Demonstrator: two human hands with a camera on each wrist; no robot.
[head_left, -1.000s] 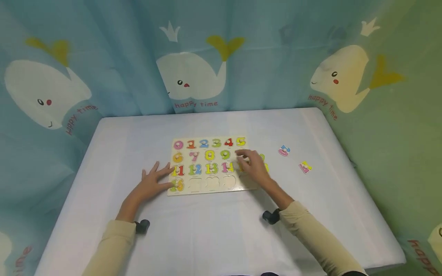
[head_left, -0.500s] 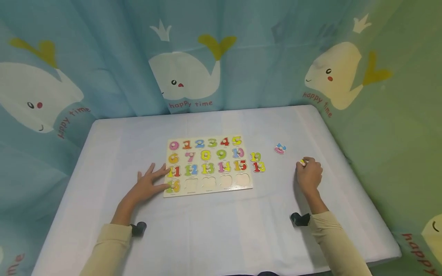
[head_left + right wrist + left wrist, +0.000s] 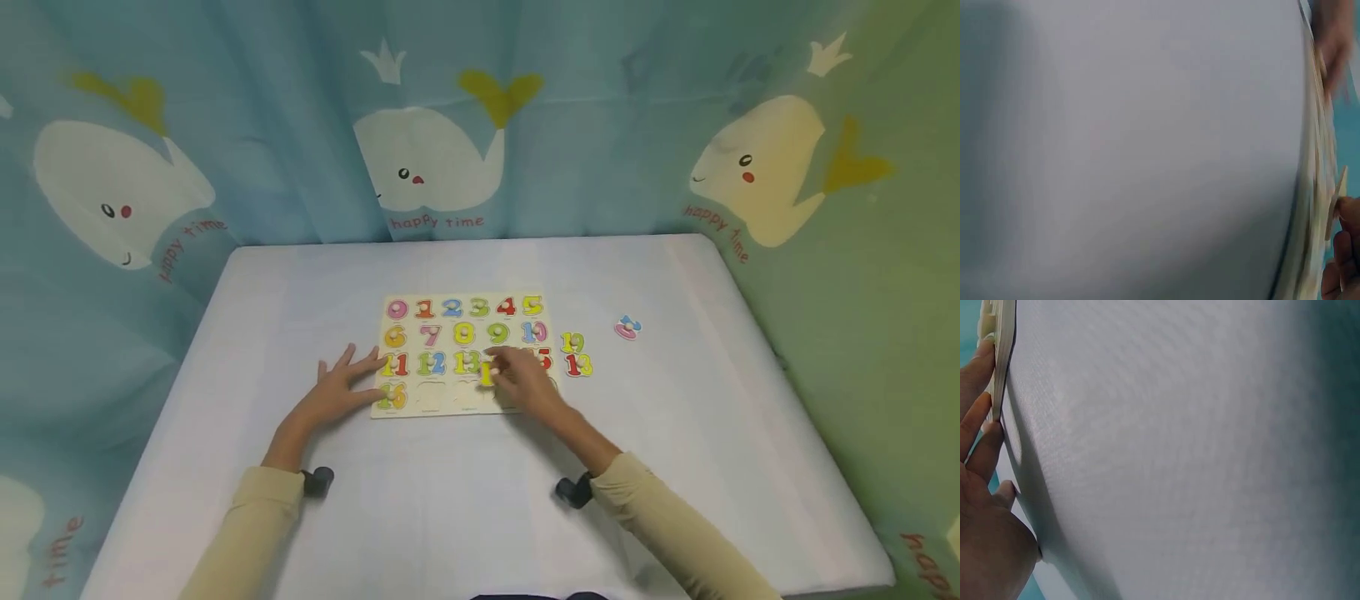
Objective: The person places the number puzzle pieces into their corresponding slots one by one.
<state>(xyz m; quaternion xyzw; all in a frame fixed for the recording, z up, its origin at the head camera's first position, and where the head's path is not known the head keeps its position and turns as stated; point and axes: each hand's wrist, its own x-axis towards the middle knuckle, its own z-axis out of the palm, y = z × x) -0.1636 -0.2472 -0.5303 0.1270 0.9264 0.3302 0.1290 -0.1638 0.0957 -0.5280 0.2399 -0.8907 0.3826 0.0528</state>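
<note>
A wooden number puzzle board (image 3: 411, 412) lies on the table. My left hand (image 3: 339, 394) rests at its left edge, fingers spread, the tips at the 11 and the 16. In the left wrist view, the fingertips meet the board's edge (image 3: 1007, 337). My right hand (image 3: 528, 387) pinches a number puzzle piece (image 3: 487, 374) low over the board, near the 13. A yellow 1 shows on it; the hand covers the rest. From the right wrist, the piece (image 3: 1337, 203) is seen edge-on and tilted in the fingers. Bare recesses (image 3: 431, 393) show in the bottom row.
Right of the board lie a green-and-yellow 19 piece (image 3: 572, 342) and a red-and-yellow 13-like piece (image 3: 579, 365). Farther right is a blue-and-pink piece (image 3: 627, 327). A whale-print curtain (image 3: 300, 167) hangs behind the white table (image 3: 435, 517).
My right hand went from the board to the far right, took hold of the yellow-and-pink piece there, and came back over the board with it. My left hand stayed at the board's edge.
</note>
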